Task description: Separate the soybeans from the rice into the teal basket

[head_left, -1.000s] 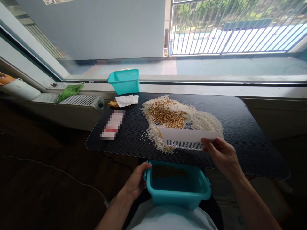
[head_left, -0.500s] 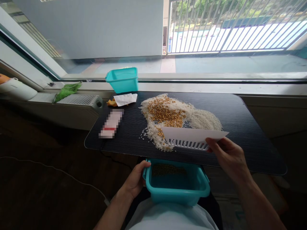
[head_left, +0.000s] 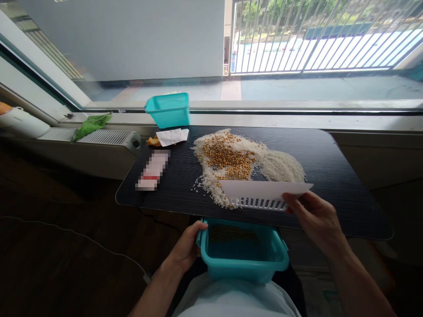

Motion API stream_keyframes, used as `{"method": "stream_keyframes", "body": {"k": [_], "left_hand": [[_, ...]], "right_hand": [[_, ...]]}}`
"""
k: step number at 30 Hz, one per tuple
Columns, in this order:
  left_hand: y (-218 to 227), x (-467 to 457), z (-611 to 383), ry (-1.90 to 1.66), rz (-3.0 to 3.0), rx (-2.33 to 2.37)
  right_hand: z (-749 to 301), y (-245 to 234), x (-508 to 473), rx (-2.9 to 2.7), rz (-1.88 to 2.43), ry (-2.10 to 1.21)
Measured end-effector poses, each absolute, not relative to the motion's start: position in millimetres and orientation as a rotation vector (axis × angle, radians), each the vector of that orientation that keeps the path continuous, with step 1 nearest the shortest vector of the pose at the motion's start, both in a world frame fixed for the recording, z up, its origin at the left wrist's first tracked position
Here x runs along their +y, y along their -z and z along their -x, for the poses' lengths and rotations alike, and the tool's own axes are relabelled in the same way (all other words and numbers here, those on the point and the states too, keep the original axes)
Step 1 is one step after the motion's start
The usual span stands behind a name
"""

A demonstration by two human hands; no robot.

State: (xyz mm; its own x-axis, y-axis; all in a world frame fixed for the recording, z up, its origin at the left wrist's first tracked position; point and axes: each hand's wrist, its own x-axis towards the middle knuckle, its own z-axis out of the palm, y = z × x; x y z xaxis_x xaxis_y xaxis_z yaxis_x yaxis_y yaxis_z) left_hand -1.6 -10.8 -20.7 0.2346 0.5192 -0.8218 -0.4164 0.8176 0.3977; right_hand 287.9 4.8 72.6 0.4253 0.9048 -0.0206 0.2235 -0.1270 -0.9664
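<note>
A heap of white rice mixed with yellow beans [head_left: 231, 158] is spread over a black tabletop [head_left: 330, 163]. My right hand [head_left: 313, 218] is closed on the right end of a white slotted plastic scraper [head_left: 261, 195], whose edge rests on the table at the heap's near side. My left hand [head_left: 187, 248] grips the left rim of a teal plastic bin [head_left: 244, 259] held below the table's front edge, over my lap. Some beans lie in the bin's far end.
A second teal bin [head_left: 168, 110] stands on the sill at the table's back left. A white paper [head_left: 173, 136] over something orange and a blurred pink-white packet [head_left: 152, 169] lie on the table's left. A radiator with a green cloth [head_left: 92, 124] is at left.
The scraper has slid a little toward the table's front edge with my right hand, pulling some grains along. The left hand and bin have stayed put.
</note>
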Motion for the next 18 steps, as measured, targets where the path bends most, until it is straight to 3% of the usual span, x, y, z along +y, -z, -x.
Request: {"method": "stream_keyframes", "body": {"k": [9, 18], "left_hand": [[17.5, -9.8, 1.1, -0.655, -0.11, 1.189], [17.5, -9.5, 0.2, -0.645, -0.122, 1.181]], "right_hand": [[-298.4, -53.3, 18.1, -1.061, 1.6, -0.783], [-292.4, -71.1, 6.0, -1.047, 1.638, -0.775]]}}
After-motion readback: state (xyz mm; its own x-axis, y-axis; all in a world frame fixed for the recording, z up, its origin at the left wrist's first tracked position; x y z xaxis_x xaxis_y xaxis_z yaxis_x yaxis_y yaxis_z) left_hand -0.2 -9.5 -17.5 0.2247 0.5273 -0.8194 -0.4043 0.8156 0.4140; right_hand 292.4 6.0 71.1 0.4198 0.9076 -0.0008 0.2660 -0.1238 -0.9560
